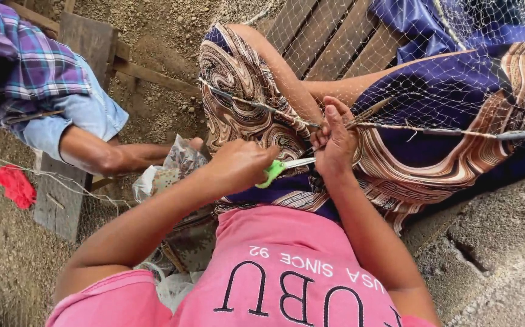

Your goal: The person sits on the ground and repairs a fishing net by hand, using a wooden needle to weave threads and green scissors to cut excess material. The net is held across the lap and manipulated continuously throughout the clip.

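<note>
My left hand point(238, 165) is curled shut on the green-handled scissors point(282, 168), whose long axis runs left to right with the blades pointing right, toward my right hand point(335, 145). That hand pinches the net's cord point(395, 126) over my lap point(262, 121), fingers closed, and hides the blade tips. The net point(456, 66) runs off the frame's top and right edges, another person's arm point(102, 151) crowds my left, and open room shows only lower right on the concrete point(492, 254).

Pink lettered shirt point(286, 266), patterned skirt point(244, 97)
</note>
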